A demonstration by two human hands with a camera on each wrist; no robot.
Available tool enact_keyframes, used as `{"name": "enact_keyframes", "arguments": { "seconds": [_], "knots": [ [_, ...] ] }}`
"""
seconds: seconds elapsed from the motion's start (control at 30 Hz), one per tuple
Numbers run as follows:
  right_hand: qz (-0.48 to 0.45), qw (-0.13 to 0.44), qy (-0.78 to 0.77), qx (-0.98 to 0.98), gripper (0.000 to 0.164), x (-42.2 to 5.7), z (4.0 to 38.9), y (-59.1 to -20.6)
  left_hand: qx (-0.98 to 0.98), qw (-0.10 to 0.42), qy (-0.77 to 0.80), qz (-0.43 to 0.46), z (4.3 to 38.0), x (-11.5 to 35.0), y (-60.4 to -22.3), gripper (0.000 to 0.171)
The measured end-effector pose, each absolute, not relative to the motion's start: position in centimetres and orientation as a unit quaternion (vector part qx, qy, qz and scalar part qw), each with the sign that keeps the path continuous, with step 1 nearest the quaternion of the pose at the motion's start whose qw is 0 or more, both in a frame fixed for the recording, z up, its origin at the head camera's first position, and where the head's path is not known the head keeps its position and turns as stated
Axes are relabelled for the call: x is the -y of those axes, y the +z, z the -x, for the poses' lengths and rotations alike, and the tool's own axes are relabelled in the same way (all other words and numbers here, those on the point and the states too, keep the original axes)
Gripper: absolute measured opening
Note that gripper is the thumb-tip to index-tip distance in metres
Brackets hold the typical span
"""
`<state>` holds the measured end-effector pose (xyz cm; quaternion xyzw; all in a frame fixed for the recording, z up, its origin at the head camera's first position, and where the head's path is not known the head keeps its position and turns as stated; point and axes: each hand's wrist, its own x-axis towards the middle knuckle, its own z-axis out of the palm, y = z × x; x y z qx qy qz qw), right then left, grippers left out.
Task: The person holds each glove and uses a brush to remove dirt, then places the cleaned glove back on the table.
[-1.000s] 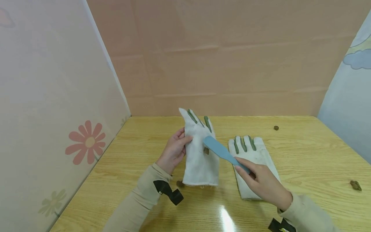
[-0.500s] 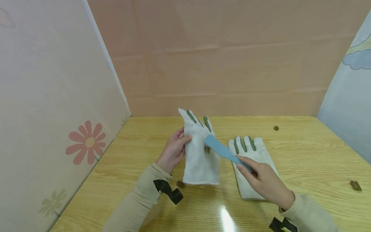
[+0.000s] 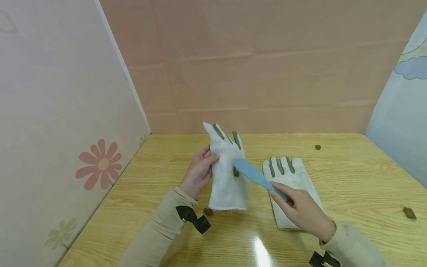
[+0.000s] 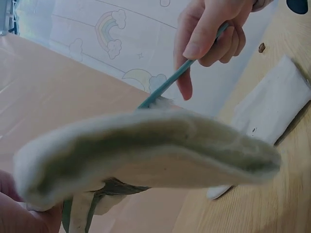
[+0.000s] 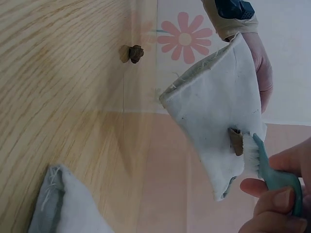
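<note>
My left hand (image 3: 197, 172) grips the left edge of a white work glove (image 3: 228, 189) with green strips between its fingers, thumb on the near face. The glove is held up above the table, fingers pointing upward. My right hand (image 3: 301, 211) pinches the handle of a light blue brush (image 3: 251, 172). In the right wrist view, its white bristles (image 5: 251, 155) press against the glove's face right beside a brown lump (image 5: 236, 141) stuck there. A second white glove (image 3: 300, 174) lies flat on the table, partly behind my right hand.
Small brown lumps lie on the wooden table: one at the back right (image 3: 318, 147), one near the right edge (image 3: 409, 213), and one below the held glove (image 3: 208, 211). A pinkish-brown sheet (image 3: 267, 85) closes the back; a flower-patterned wall (image 3: 66, 111) stands left.
The held glove has shifted slightly left and up with my left hand. The brush moved a little right, then back left, staying at the glove's face beside the lump.
</note>
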<state>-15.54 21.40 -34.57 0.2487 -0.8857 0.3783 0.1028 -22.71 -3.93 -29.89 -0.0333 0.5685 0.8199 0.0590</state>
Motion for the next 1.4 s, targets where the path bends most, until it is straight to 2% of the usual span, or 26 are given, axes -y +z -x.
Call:
{"name": "enact_keyframes", "arguments": {
  "seconds": [0.73, 1.1, 1.4],
  "knots": [
    [-0.257, 0.111, 0.388, 0.878, 0.032, -21.1, 15.7, -34.4, -0.568, 0.060, 0.820, 0.044, 22.8, 4.1, -30.2, 0.052],
    [-0.240, 0.081, 0.383, 0.888, 0.032, -21.3, 15.5, -35.1, -0.568, 0.058, 0.820, 0.048, 23.0, 4.2, -30.5, 0.051],
    [-0.242, 0.087, 0.375, 0.891, 0.031, -21.7, 15.6, -35.3, -0.569, 0.052, 0.818, 0.065, 23.3, 4.2, -30.9, 0.050]
  ]
}}
